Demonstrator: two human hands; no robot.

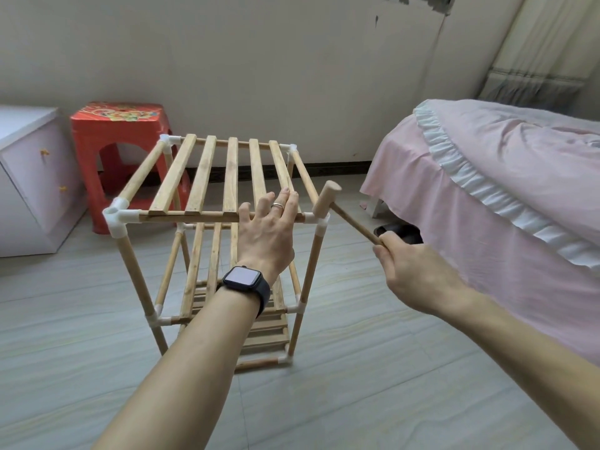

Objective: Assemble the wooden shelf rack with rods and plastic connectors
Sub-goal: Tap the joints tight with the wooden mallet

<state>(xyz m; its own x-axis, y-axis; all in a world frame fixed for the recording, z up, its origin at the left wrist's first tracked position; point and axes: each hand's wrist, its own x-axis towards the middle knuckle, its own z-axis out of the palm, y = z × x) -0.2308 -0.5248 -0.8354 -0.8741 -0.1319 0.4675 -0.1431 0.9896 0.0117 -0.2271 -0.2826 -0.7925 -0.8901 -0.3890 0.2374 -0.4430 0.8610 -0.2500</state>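
Note:
The wooden shelf rack (207,177) stands upright on the floor, three slatted tiers joined by rods and white plastic connectors (118,217). My left hand (269,228), with a watch on the wrist, lies flat with straight fingers on the top tier's near right slats. My right hand (412,271) grips the handle of a small wooden mallet (326,199). The mallet's head hangs just above the near right corner connector (319,219), touching or nearly touching it.
A red plastic stool (120,138) stands behind the rack at the left, next to a white and pink cabinet (32,177). A bed with a pink cover (493,190) fills the right side. A dark slipper (399,232) lies by the bed.

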